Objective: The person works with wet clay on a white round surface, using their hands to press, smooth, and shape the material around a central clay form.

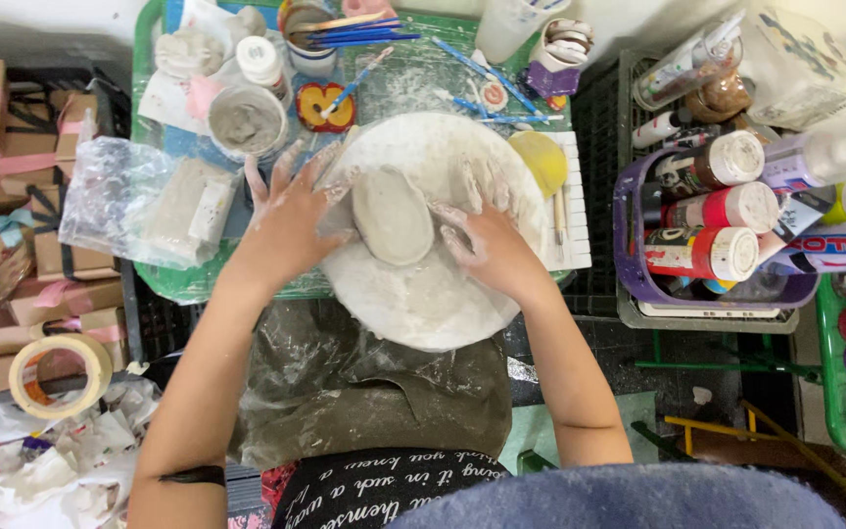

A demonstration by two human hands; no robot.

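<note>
An oval slab of grey clay lies flat on a round white board that rests on my lap and the green tray's front edge. My left hand, smeared with clay, presses against the slab's left side with fingers spread. My right hand touches its right edge, fingers curled onto the clay. Both hands flank the slab; neither lifts it.
A green tray holds a bagged clay block, a bowl of grey slip, blue-handled tools and a yellow sponge. Paint bottles fill a purple basket at right. Tape roll and small boxes sit left.
</note>
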